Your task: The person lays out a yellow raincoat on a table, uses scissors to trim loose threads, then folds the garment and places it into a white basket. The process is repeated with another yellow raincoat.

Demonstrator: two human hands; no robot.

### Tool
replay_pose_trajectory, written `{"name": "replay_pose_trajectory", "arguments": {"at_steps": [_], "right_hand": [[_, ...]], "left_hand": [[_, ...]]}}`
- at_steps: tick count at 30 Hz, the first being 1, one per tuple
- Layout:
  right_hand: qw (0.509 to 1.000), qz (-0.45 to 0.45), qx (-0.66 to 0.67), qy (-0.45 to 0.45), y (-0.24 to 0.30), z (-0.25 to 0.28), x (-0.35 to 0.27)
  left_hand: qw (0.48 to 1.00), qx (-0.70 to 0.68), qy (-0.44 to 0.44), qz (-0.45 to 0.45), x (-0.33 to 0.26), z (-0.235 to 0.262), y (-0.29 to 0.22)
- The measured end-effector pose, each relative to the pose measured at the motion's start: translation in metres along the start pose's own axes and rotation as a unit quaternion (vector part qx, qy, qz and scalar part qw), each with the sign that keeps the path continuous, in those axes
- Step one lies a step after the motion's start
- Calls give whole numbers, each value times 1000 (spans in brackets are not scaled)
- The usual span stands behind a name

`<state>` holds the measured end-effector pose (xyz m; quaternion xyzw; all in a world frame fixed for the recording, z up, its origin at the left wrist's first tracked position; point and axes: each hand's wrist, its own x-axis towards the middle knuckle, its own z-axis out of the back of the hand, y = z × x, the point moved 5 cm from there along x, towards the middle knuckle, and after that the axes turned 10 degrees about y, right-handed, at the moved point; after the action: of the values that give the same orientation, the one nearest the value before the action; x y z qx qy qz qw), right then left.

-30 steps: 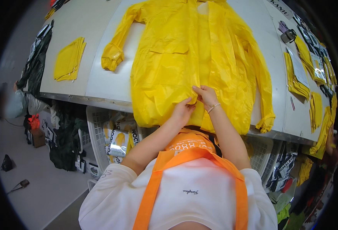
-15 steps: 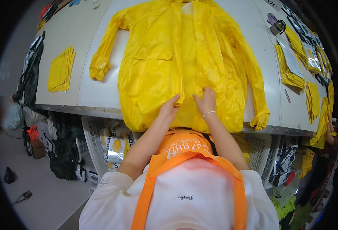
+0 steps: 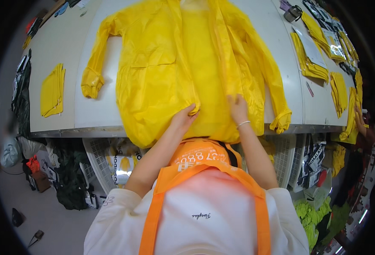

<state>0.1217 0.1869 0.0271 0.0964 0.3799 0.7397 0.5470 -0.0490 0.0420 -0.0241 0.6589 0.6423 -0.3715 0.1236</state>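
A yellow raincoat (image 3: 147,85) lies spread on the table, its front parted and its lower end hanging over the near edge. My left hand (image 3: 185,119) is closed on the left front edge near the hem, with a fold of the fabric between thumb and fingers. On the other side of the opening, my right hand (image 3: 238,109) pinches the right front edge; its fingertips are partly blurred. The inner back of the coat shows between the two hands. Both sleeves lie outstretched at the sides, with gathered cuffs.
Folded yellow garments (image 3: 52,91) lie at the left of the table (image 3: 92,114). More folded yellow pieces, a paper sheet (image 3: 310,49), a pen (image 3: 310,89) and a dark bottle (image 3: 292,13) are at the right. White plastic crates (image 3: 95,157) stand under the near edge.
My right hand has moved right with the right front edge, widening the coat's opening. My left hand keeps its hold on the left edge. The whole view has shifted slightly.
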Motion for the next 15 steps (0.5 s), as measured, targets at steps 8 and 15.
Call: {"name": "replay_pose_trajectory", "arguments": {"at_steps": [8, 15], "right_hand": [[993, 69, 50, 82, 35, -64, -44], [999, -26, 23, 36, 2, -21, -68]], "left_hand": [[992, 99, 39, 60, 21, -18, 25], [991, 129, -3, 42, 21, -24, 28]]}}
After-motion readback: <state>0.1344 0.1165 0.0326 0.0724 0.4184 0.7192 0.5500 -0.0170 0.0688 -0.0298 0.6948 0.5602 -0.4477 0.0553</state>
